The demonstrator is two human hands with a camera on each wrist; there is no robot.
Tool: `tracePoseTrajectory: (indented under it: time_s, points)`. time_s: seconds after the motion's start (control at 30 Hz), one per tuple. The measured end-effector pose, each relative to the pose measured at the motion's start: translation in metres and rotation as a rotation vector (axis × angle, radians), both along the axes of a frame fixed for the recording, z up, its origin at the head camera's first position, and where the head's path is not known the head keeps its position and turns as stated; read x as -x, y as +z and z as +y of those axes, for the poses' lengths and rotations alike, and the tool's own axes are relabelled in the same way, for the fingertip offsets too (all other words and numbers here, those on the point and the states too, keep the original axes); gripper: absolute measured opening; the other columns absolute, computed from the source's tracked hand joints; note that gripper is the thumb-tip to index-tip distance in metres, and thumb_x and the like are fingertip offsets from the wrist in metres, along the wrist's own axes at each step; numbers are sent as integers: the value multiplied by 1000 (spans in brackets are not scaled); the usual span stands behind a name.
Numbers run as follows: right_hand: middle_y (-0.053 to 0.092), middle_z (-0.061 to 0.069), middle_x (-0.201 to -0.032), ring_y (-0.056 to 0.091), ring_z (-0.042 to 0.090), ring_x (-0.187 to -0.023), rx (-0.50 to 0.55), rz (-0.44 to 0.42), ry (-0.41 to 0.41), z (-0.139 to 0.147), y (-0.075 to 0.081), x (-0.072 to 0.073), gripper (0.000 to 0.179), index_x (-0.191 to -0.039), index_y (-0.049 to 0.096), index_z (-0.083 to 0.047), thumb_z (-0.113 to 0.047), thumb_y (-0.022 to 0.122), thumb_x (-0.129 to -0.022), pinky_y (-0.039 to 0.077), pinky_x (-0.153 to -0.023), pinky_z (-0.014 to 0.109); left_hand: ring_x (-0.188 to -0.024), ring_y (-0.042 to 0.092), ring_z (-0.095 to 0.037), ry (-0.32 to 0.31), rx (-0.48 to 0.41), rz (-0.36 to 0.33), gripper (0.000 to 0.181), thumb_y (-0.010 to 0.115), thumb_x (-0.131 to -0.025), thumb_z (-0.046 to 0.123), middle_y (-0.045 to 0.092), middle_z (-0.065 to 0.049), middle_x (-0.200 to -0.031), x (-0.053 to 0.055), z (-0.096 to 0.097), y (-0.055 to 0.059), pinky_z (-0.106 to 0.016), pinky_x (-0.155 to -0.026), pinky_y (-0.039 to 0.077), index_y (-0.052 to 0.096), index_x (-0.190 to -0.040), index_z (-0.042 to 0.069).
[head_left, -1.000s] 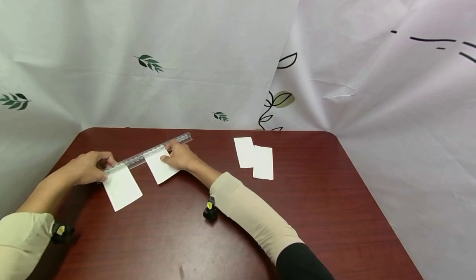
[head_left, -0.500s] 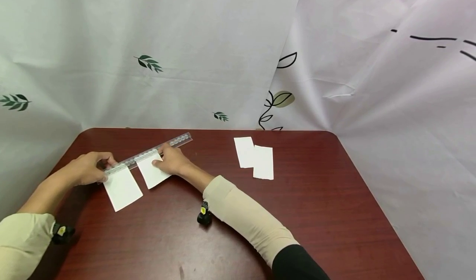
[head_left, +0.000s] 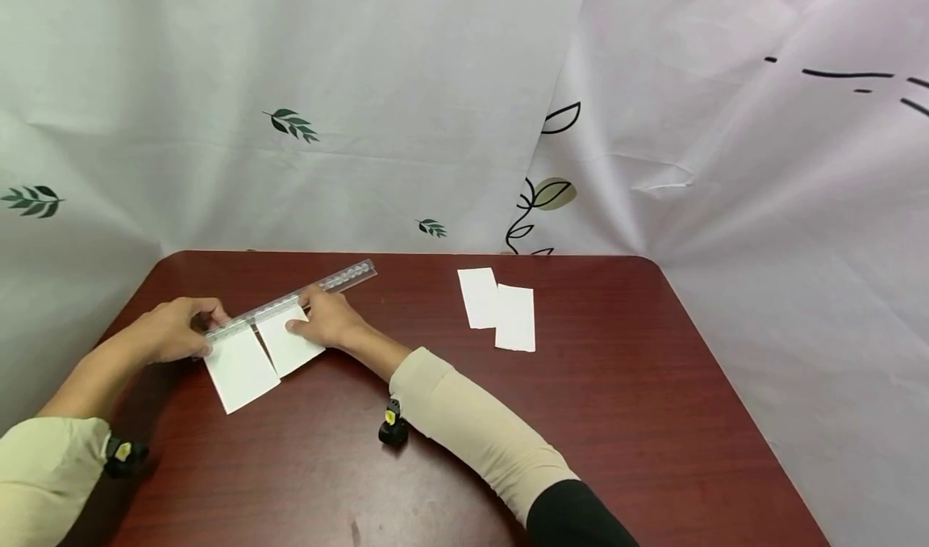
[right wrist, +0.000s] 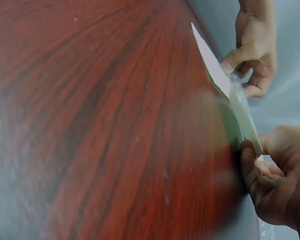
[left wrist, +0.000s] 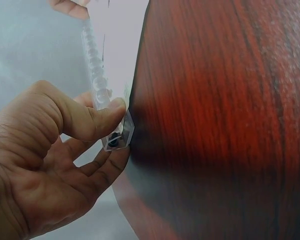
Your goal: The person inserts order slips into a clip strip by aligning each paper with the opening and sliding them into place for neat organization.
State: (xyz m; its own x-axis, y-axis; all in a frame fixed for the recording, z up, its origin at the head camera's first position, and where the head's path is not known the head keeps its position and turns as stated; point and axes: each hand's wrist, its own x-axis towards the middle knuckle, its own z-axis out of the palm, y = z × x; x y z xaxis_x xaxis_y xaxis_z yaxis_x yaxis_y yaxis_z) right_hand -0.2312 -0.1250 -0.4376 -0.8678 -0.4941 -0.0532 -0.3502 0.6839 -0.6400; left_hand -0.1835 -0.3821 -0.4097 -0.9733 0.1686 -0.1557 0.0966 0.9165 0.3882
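Note:
A clear plastic ruler [head_left: 341,279] lies slantwise over the top edges of two white paper pieces. My left hand [head_left: 168,331] pinches the ruler's near end together with the left paper [head_left: 241,373]; in the left wrist view the thumb of that left hand [left wrist: 60,135] presses on the end. Further along, my right hand [head_left: 330,319] holds the right paper [head_left: 286,349] at the ruler, thumb on the paper and fingers at the ruler's edge. A narrow gap separates the two papers. In the right wrist view, the right hand [right wrist: 285,175] partly hides the ruler.
Two more white papers, a left one [head_left: 476,298] and a right one [head_left: 515,319], lie at the back of the brown table [head_left: 617,418], touching or slightly overlapping. A white patterned curtain [head_left: 377,111] hangs behind the table.
My right hand has slid left along the ruler, bringing the right paper down close beside the left one. My left hand and the ruler have stayed put.

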Motion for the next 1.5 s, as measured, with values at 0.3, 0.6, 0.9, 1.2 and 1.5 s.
tracePoseTrajectory:
  time_s: [0.3,0.6,0.9,1.2,1.5]
  points:
    - [68,-8,-93,59,4,-93,9,-11,1,0,0,-2,41,-127,59,-18,-39,71,-93,45,-76,18,-80,53,-27,2,-2,2,33,78,-65,3,62,-7,-93,1,3,1,-37,-65,35,67,-94,15]
    - [64,-12,-81,57,1,-88,-9,13,28,-2,2,-4,40,-127,60,-21,-39,72,-93,44,-75,16,-80,53,-25,1,3,2,35,81,-65,5,63,-6,-93,-1,0,1,-38,-66,34,70,-96,16]
    - [62,-12,-80,56,1,-84,0,11,28,-1,0,-5,40,-127,60,-21,-39,72,-93,43,-72,17,-78,53,-22,-7,-11,1,35,82,-66,4,63,-5,-92,-2,-1,0,-36,-65,36,70,-96,16]
    - [61,-13,-78,55,-1,-75,-3,48,38,0,-1,-4,39,-126,63,-22,-39,73,-92,42,-70,16,-82,58,-21,-62,-91,-44,35,82,-69,-1,65,-6,-96,0,-4,-1,-32,-60,48,70,-101,8]
    - [63,-13,-79,56,-1,-76,4,54,41,-1,-2,-4,39,-126,63,-22,-39,74,-92,42,-69,15,-87,60,-21,-54,-82,-55,37,83,-71,4,68,-6,-98,0,-6,2,-32,-62,49,72,-106,7]
